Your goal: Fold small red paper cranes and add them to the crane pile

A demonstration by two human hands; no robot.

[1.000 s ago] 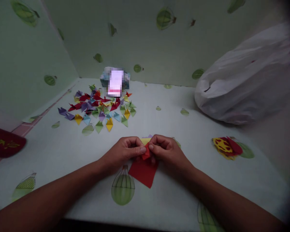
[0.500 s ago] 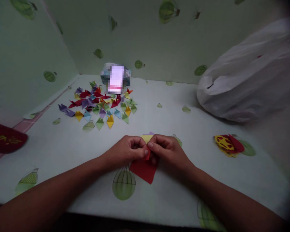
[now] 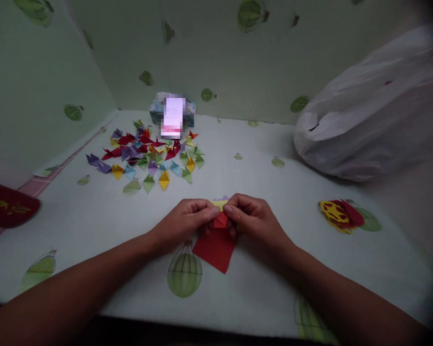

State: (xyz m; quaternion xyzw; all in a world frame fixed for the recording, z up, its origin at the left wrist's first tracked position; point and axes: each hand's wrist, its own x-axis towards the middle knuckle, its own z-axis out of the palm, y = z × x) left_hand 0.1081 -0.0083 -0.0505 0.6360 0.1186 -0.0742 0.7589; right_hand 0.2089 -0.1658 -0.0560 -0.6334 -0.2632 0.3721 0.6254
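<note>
Between my two hands is a small piece of folded red paper [image 3: 221, 220], with crease lines showing on its face. My left hand [image 3: 193, 216] pinches its left side between thumb and fingers. On its right side, my right hand [image 3: 248, 215] does the same. Below them a flat red paper square [image 3: 216, 251] lies on the table, its upper part hidden by the hands and the folded piece. A bit of yellow paper [image 3: 220, 205] and a purple paper edge [image 3: 222, 197] show just behind the thumbs.
Many small folded paper figures [image 3: 147, 154] in mixed colours lie at the back left, before a blurred-out phone [image 3: 173, 117]. A white plastic bag [image 3: 364, 115] bulges at the right. Red and yellow cut-outs [image 3: 341, 216] lie below it. A red object with yellow writing [image 3: 10, 204] is at far left.
Both hands have shifted slightly upward, and the thumbs now sit at the top corners of the folded red paper. More of its creased face shows between them.
</note>
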